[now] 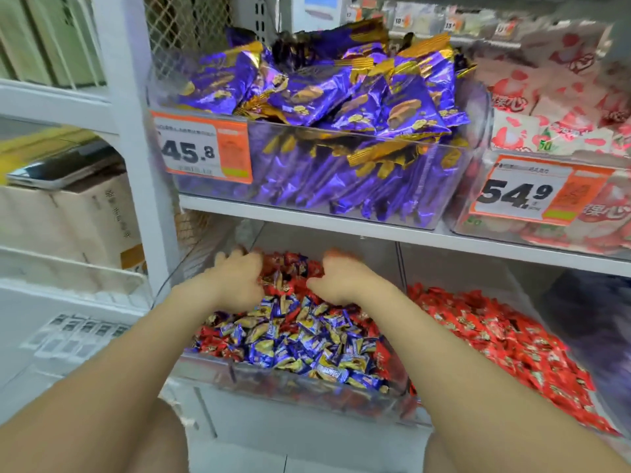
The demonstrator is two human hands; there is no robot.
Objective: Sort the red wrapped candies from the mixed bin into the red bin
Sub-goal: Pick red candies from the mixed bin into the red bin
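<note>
Head view: red wrapped candies [290,285] lie jumbled with blue-and-gold ones [307,339] in the mixed bin [307,387] on the lower shelf, the red bin [495,339] just beside it to the right. Small, light and crinkly, each piece looks easiest pinched by a twisted wrapper end, and likely slippery in handfuls. The left hand [235,279] and right hand [338,281] press curled fingers into the far pile; motion blur leaves it unclear whether either grip holds anything. Purple packets [324,97] fill the bin above.

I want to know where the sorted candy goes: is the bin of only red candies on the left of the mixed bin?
No, the red bin sits directly to the right of the mixed bin, which both hands are digging in.
</note>
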